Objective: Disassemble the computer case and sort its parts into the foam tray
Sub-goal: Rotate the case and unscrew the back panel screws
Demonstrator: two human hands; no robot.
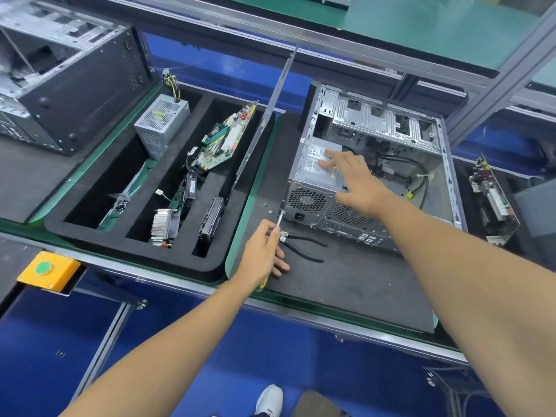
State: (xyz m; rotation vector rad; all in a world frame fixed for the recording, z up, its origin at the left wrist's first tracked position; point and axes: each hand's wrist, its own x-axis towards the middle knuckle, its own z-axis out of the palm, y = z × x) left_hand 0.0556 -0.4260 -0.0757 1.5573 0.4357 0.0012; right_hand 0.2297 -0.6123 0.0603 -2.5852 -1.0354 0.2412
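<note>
Unscrewing the power supply at the case's near left corner.

My left hand point(263, 251) grips the screwdriver point(279, 220), tip at the rear corner of the case point(376, 164), while my right hand point(352, 179) lies flat, fingers straight, on the power supply point(316, 167) still seated inside. The foam tray point(144, 188) to the left already holds another supply, a board and a heatsink. I judge the risks plain: the tip could slip off the screw head if I tilt it, and a freed screw could roll among the loose screws point(267, 208) near the pliers point(304, 245) and get lost.
</note>
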